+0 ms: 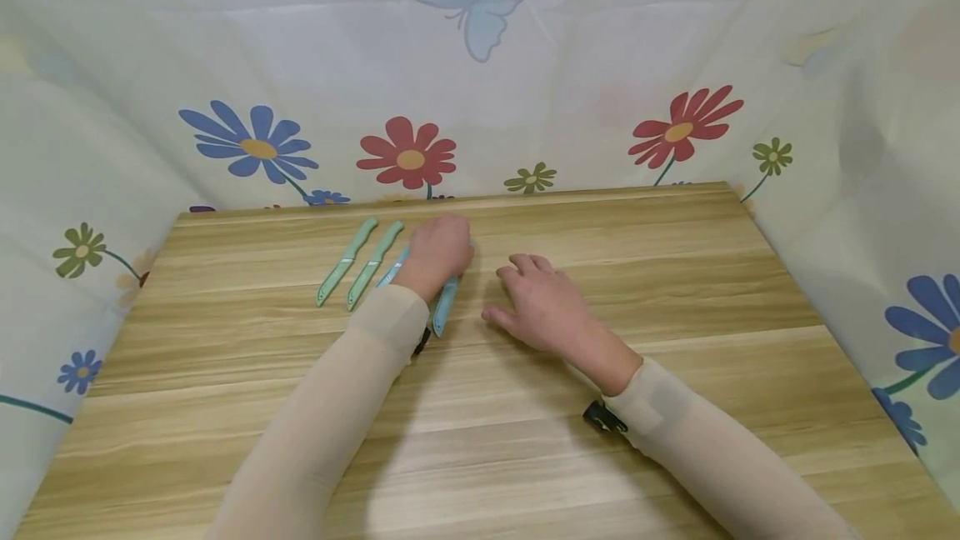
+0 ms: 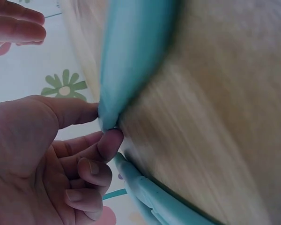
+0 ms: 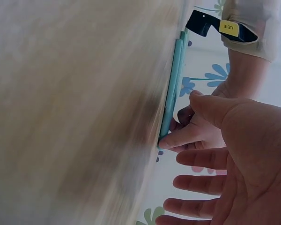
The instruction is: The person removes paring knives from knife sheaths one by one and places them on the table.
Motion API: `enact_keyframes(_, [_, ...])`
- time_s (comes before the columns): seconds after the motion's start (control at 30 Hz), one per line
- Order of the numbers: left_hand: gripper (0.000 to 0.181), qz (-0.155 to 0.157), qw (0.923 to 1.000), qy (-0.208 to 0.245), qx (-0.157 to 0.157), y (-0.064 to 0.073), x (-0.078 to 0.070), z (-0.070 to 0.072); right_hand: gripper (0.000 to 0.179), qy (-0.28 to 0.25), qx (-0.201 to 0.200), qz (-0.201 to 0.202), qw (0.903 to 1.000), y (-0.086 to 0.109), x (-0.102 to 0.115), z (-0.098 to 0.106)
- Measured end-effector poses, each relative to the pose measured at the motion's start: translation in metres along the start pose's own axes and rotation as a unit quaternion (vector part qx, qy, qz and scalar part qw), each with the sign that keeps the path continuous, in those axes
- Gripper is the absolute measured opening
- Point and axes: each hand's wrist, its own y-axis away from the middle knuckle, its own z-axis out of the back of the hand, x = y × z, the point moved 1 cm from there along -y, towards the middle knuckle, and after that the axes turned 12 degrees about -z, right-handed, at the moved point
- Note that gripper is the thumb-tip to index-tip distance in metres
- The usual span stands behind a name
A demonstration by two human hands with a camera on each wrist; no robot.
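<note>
My left hand [image 1: 438, 252] is at the far part of the table, its thumb and index finger pinching the end of a blue sheathed knife [image 1: 445, 307]. That knife [image 2: 136, 51] lies close along the wood, its near part pointing back toward me. A second blue knife [image 1: 392, 271] is partly hidden under the same hand. Further left, two light green knives [image 1: 347, 262] lie side by side, handles away from me. To the right of the blue knives, my right hand [image 1: 543, 302] hovers over the table with fingers spread, holding nothing.
The wood-grain table [image 1: 480, 457] ends at a back edge just beyond the knives. Behind it and along both sides hangs a white curtain [image 1: 570, 82] printed with flowers and a butterfly. A black strap mount [image 1: 603, 417] sits at my right cuff.
</note>
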Motion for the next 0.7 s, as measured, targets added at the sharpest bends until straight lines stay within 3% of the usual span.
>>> enact_keyframes(0.7, [0.015,0.074,0.9959,0.048,-0.017,0.001,-0.003,-0.001,0.061,0.021,0.011,-0.002,0.9997,-0.003,0.011,-0.011])
